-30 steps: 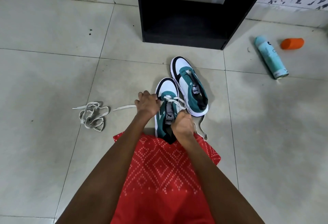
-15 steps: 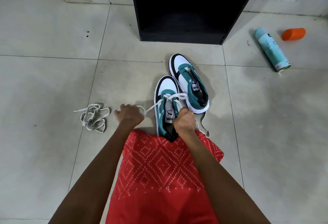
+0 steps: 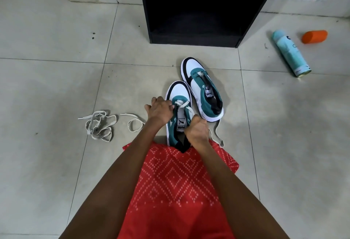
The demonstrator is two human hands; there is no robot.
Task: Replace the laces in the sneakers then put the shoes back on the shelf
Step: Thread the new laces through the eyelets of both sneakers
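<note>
Just in front of the black wooden shelf unit (image 3: 198, 36), on the pale tiled floor (image 3: 56, 87), 2 sneakers lay side by side: the unlaced teal-and-white sneaker (image 3: 198, 79) nearer the shelf unit, the part-laced teal-and-white sneaker (image 3: 179, 93) just beyond it. The left hand (image 3: 159, 112) pinched the flat white lace (image 3: 181, 103) with curled fingers at the eyelets; the right hand (image 3: 197, 132) was fisted round its other end. Farther from the shelf unit's left side lay a loose greyish spare lace (image 3: 94, 114).

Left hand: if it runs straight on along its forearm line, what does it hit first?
The near sneaker: the left hand, gripping the lace, points up-right and is against its toe end. Beyond that, likely the far sneaker, at its toe, though depth is unclear.
</note>
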